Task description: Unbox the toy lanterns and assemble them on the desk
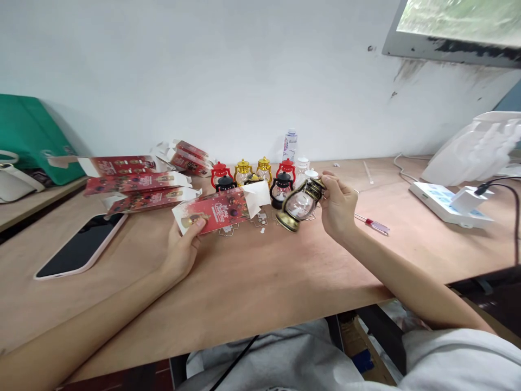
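My left hand [185, 247] grips a red Christmas box [220, 210] from below, thumb on its printed face. The box lies on its side in the air, its open end with white flaps pointing right. Held by its top in my right hand [338, 205] is a bronze lantern [301, 203], tilted, with its base toward the lower left. It is just right of the box's flaps, not touching them. Behind both stand several small lanterns, among them a red one [287, 168], a black one [281, 187] and a gold one [264, 169].
More red boxes [142, 182] lie at the left, behind a phone [81, 247]. A clear bottle [290, 145] stands by the wall. At the right are a screwdriver [377, 226], a white power strip [448, 203] and white plastic bags [472, 149].
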Available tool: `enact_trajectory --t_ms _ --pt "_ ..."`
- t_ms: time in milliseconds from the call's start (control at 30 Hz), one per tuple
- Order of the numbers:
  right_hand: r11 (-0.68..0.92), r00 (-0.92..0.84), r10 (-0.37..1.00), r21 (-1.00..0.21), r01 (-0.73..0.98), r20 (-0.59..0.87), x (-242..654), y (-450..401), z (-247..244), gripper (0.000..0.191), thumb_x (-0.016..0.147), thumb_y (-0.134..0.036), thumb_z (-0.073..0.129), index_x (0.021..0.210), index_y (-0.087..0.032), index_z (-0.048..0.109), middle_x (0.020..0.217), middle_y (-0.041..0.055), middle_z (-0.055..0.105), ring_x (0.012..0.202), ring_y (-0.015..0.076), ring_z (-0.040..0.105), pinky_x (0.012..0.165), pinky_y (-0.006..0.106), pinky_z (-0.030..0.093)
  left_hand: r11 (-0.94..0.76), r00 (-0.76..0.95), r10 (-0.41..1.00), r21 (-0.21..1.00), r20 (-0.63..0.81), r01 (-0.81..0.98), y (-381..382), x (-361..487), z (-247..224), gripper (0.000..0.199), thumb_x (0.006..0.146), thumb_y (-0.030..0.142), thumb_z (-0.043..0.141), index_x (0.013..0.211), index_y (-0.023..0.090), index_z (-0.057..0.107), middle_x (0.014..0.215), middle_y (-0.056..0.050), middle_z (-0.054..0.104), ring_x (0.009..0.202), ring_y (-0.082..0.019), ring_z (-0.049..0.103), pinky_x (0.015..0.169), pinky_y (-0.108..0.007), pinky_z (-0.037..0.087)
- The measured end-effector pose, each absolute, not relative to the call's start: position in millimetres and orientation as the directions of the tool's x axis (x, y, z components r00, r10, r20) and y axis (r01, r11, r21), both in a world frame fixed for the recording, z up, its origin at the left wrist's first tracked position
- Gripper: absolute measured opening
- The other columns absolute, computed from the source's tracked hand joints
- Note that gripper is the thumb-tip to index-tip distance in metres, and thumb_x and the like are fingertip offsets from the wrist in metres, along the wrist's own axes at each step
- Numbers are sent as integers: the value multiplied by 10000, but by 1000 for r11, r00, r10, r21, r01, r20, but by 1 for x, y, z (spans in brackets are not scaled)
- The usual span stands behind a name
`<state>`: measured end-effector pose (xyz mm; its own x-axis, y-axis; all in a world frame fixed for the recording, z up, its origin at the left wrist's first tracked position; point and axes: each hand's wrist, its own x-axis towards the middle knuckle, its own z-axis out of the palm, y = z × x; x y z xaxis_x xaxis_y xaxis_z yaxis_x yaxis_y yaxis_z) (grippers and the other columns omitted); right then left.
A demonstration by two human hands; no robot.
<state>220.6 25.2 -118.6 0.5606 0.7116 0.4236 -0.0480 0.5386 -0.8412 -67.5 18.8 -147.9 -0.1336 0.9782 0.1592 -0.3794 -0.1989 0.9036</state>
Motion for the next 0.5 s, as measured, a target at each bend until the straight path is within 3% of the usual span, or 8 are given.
enact_trajectory --t_ms 167,267,500 --pt "578 513 649 -803 146 561 216 22 -123 176 704 -354 694 727 -184 652 1068 47 519 895 150 576 747 309 506 -205 -128 977 908 170 -364 20 -68 -151 438 585 325 832 919 193 580 930 11 654 864 -149 609 810 -273 527" --pt "557 445 658 -790 256 608 208 15 -126 152 727 -337 686 744 -189 656 1068 49 494 875 143 571 703 302 511 -205 -104 978 900 178 -384 19 -68 -152 464 574 316 844 938 198 583 916 24 656 863 -129 602 806 -242 509" --pt "572 313 630 -698 431 710 198 5 -133 108 778 -322 641 759 -216 638 1038 57 496 1019 190 543 677 306 523 -192 -111 981 903 161 -385 16 -68 -150 483 540 307 856 926 198 587 906 25 662 855 -127 602 804 -234 504"
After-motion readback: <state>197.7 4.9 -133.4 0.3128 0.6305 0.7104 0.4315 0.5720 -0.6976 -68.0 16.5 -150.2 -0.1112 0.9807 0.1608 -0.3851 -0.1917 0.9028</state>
